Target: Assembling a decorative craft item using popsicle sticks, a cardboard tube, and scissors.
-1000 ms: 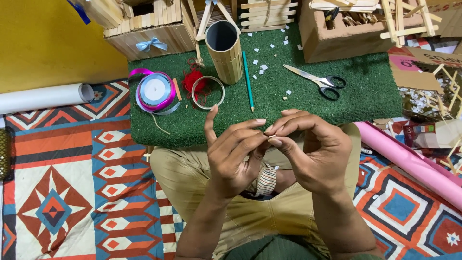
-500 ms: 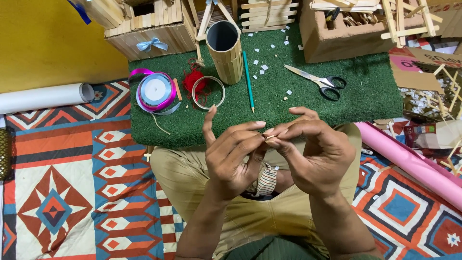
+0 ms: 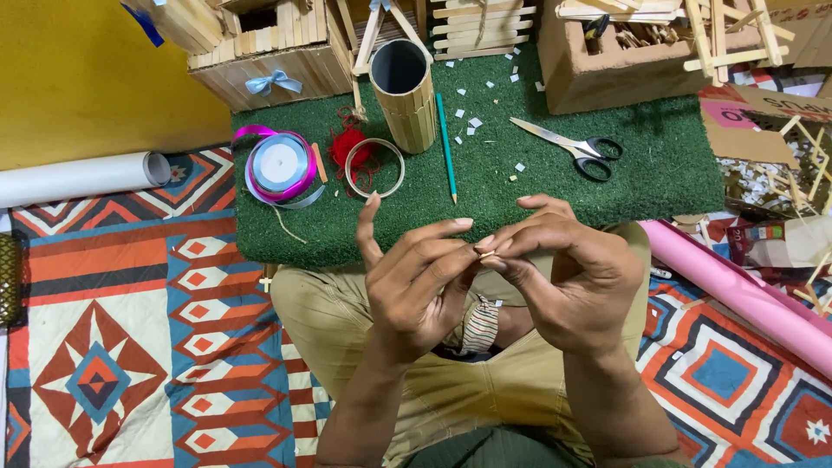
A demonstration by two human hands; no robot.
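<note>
Pinching a tiny pale scrap between the fingertips of your left hand and right hand, you hold it up over your lap, close to your eyes, with scissors and pencil within reach on the green mat.

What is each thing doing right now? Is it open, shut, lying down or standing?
Left hand: pinching a tiny pale piece.
Right hand: pinching the same piece.
Scissors: lying flat, slightly open.
Stick-covered tube: upright, open top.
Green pencil: lying flat.
Ribbon spool: flat, loose end trailing.
White paper roll: rolled up.
</note>
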